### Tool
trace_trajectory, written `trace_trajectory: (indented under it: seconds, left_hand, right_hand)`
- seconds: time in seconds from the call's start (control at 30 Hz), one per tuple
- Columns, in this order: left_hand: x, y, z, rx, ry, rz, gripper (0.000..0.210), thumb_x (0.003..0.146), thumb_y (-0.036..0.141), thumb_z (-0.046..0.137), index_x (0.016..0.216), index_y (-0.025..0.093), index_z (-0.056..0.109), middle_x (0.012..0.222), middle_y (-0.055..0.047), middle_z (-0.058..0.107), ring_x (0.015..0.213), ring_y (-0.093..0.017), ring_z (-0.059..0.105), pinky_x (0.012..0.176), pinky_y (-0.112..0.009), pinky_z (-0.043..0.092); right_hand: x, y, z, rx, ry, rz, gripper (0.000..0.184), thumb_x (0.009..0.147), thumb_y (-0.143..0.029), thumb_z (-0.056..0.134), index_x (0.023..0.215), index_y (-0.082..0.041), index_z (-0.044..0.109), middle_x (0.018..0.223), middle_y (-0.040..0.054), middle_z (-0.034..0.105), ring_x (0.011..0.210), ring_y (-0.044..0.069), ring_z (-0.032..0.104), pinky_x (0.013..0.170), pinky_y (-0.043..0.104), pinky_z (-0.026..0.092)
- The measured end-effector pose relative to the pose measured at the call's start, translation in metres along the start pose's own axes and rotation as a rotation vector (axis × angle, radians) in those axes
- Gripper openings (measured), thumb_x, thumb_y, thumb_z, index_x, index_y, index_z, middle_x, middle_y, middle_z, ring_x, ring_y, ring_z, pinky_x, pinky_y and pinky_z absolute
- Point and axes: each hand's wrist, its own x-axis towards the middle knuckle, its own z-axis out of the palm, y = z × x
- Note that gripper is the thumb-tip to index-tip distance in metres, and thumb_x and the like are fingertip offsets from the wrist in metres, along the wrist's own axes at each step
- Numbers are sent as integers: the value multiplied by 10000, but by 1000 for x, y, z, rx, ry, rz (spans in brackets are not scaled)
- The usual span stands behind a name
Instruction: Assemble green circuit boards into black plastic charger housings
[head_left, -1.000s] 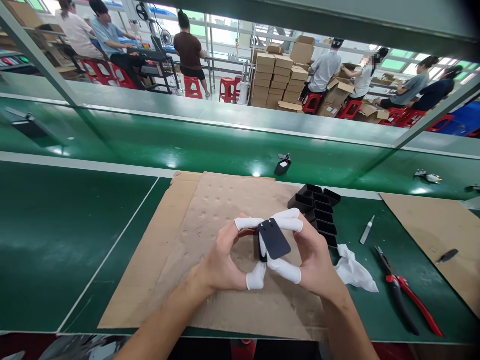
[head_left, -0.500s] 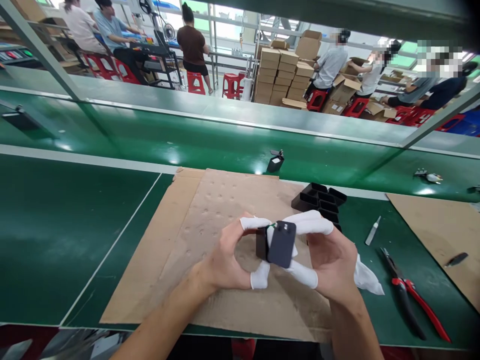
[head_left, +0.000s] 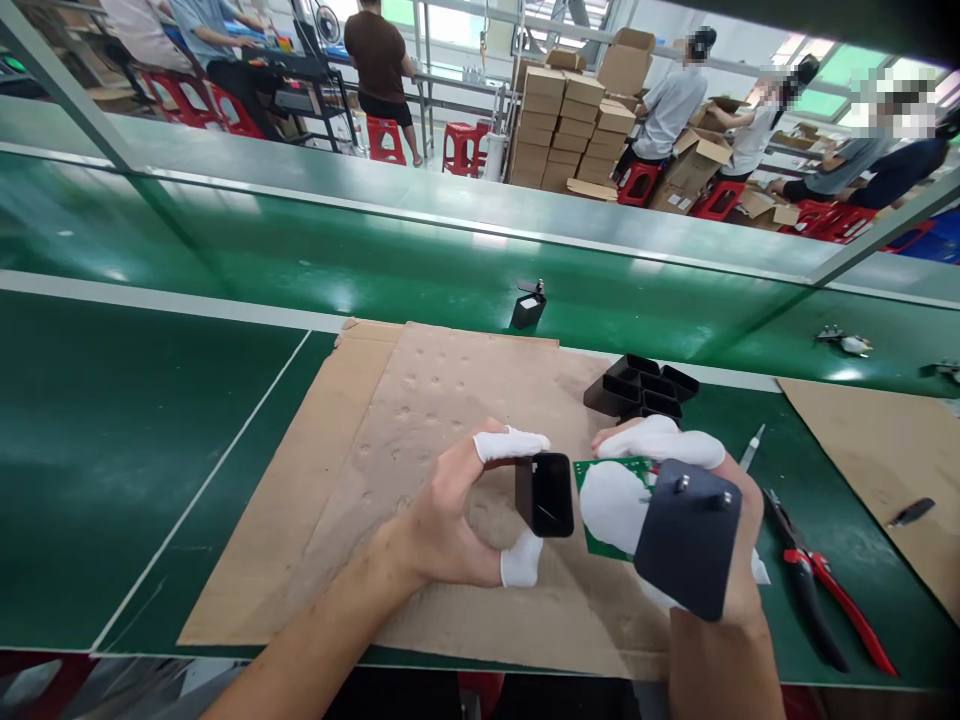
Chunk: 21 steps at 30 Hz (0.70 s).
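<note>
Pliers: one red handle, one black, lying on the desk
Boxes: cardboard, stacked across the room
Stools: red, several with people seated
Fan: round, in the background

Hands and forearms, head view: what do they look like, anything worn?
Left hand: white finger cots on the thumb and a finger. Right hand: matching white cots on at least two fingers. Otherwise no glove. Forearms: bare as far as they show; no sleeves, cables or markings visible.
</note>
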Motion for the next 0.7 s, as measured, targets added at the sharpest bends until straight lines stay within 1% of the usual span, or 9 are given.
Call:
trace_trajectory:
  seconds: [0.07,0.17,0.27,0.33,0.43,0.57,0.7]
  left_hand:
    - [-1,-2,-1,22,12,19,880,666,157,887,1484,203,566,1210,-141,744,1003,-292,724,821,-481,694]
    - [-3,-4,-3,47,4,18,898,669,188,910,1501,213,570,1228,-142,738,1041,-312,729,840,-498,696]
    - [-3,-4,-5,50,-6,42,914,673,201,920,1517,222,570,1234,-133,739,1028,-307,731,802,-476,696]
    - [-2,-3,-5,53,-3,52,916,672,181,912,1521,226,572,1255,-133,743,1030,-312,732,797,-483,695]
    - [-2,-1,-4,48,2,30,930,656,149,905,1521,249,578,1266,-134,751,1035,-335,741,795,-511,699]
    - [-2,-2,-4,49,13,25,932,676,190,915,1533,303,568,1260,-119,764,1003,-341,754,771,-524,698]
    - [-2,-1,-4,60,15,43,933,670,224,944,1525,272,574,1247,-134,767,1015,-350,761,782,-523,696]
  right_hand:
    - [3,-2,2,72,-13,0,524,843,-610,869,1240,-320,690,1093,126,774,933,370,785,702,523,683]
    - [7,-4,7,143,-51,10,460,832,-455,927,1233,-312,753,1072,101,810,949,356,797,781,517,690]
    - [7,-5,9,109,-38,21,529,762,-324,994,1241,-320,770,1095,81,818,974,342,790,826,501,688]
    - [7,-4,10,97,-21,15,552,744,-301,1007,1245,-320,777,1123,84,817,998,342,785,814,487,689]
    - [7,-3,10,78,-21,0,544,742,-309,1011,1239,-319,789,1143,92,815,1007,346,780,804,489,687]
    - [8,-1,10,53,-36,-13,633,702,-329,1042,1281,-337,783,1139,95,817,1042,369,767,772,492,669]
    - [7,1,11,54,-47,-27,637,704,-294,1040,1289,-339,790,1147,91,804,1032,356,749,760,478,646]
